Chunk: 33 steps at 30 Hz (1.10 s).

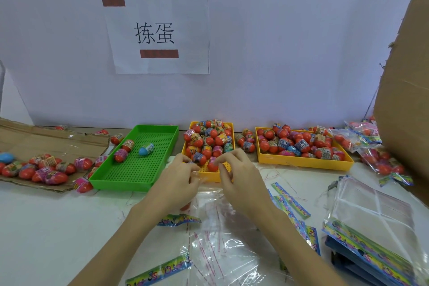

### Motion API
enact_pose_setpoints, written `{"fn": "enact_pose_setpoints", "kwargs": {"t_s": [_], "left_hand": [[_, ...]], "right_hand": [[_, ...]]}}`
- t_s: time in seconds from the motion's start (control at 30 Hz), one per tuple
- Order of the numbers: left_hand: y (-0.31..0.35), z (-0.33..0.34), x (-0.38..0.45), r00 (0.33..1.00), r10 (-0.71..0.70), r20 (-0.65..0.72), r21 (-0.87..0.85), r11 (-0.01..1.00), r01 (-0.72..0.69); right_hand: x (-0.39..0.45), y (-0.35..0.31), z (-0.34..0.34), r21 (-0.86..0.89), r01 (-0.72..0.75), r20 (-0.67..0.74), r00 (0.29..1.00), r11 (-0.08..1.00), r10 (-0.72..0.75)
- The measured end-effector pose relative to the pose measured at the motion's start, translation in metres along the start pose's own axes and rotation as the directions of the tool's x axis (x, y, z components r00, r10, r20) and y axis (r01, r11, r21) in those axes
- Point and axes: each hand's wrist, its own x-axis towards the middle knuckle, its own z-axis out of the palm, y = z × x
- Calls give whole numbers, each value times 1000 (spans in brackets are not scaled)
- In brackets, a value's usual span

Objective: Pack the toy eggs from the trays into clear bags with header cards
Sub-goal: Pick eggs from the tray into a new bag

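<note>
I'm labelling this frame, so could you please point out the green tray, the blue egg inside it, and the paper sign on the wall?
green tray (130,173): head view, bare perforated floor.
blue egg (145,149): head view, its middle.
paper sign (185,18): head view, blank white area.

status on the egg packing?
Left hand and right hand each pinching an egg at middle yellow tray. Clear bags loose below wrists, unfilled. Nothing blocking.

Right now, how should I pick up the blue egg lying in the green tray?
Pinch the blue egg across its middle from above. It lies tilted on its side on the green tray floor, apart from the two red eggs, so nothing crowds its sides.
</note>
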Motion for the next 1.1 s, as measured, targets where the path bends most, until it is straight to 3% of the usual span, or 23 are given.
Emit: {"fn": "enact_pose_setpoints", "kwargs": {"t_s": [0.07, 0.13, 0.17, 0.23, 0.27, 0.33, 0.47, 0.57, 0.73, 0.83, 0.9, 1.0, 1.1], "left_hand": [[1, -3, 2, 998, -25, -52, -131, 991, 18], [4, -8, 2, 990, -99, -98, -376, 925, 55], [7, -11, 1, 986, -149, -78, -542, 836, 84], [13, -17, -2, 974, -221, 53, -820, 546, 169], [15, -19, -2, 968, -219, 124, -885, 417, 208], [17, -19, -3, 965, -142, 220, -932, 262, 251], [19, -17, -4, 958, -6, 287, -949, 130, 286], [20, -14, -4, 960, -8, 280, -950, 139, 278], [25, -8, -7, 995, -84, 45, -930, 360, 72], [25, -4, -9, 993, -86, -84, -879, 476, -33], [29, -2, -9, 988, -105, -113, -895, 443, -55], [31, -3, -8, 978, -164, -126, -925, 377, -56], [30, -4, -7, 977, -180, -116, -931, 362, -44]], "right_hand": [[0, -1, -1, 17, -23, -9, 1000, 1000, 23], [0, -2, -1, 59, -32, -38, 999, 998, 34], [1, -2, -2, 100, -31, -53, 998, 995, 36], [2, -3, -4, 194, -8, -56, 998, 981, 19], [2, -4, -4, 223, 15, -42, 999, 975, -6], [2, -5, -3, 239, 72, -5, 997, 968, -73], [2, -4, 0, 171, 85, -20, 996, 982, -83], [3, -4, -3, 180, 57, -49, 998, 982, -49], [5, 0, -11, 146, -63, -119, 990, 987, 81], [8, 1, -18, 283, -170, -218, 947, 944, 236], [11, 1, -23, 499, -215, -215, 908, 840, 360], [12, -10, -30, 768, -168, -164, 881, 618, 444], [10, -24, -35, 796, -72, -195, 910, 602, 367]]}}
